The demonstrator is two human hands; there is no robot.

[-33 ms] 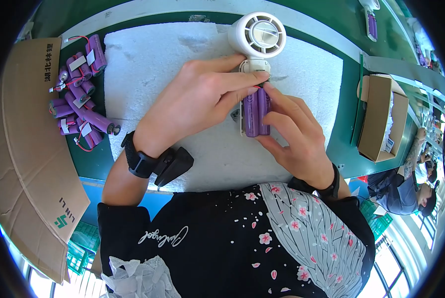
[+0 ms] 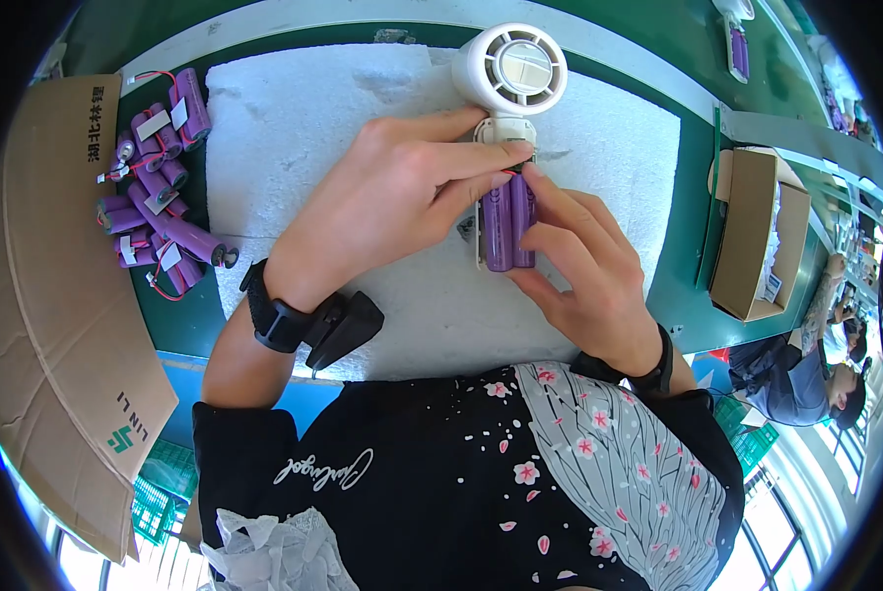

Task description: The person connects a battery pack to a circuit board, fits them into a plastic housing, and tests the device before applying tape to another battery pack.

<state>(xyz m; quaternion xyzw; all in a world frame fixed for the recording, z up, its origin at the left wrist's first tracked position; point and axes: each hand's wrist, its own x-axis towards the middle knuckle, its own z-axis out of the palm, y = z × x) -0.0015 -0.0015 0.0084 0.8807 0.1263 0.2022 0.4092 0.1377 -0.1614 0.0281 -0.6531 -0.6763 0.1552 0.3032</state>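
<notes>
A white handheld fan lies on a white foam sheet, its round head pointing away from me and its handle open. A purple two-cell battery pack sits in the open handle. My left hand grips the upper handle, with fingertips pressed together just above the cells. From the other side, my right hand holds the pack and handle edge, fingers curled along the right cell. Its thumb and index fingertips meet near the left hand's. The small parts under the fingertips are mostly hidden.
Several purple battery packs with red leads are heaped left of the foam, beside a large cardboard sheet. An open cardboard box stands on the right. Another fan lies at the far right. A co-worker sits beyond the box.
</notes>
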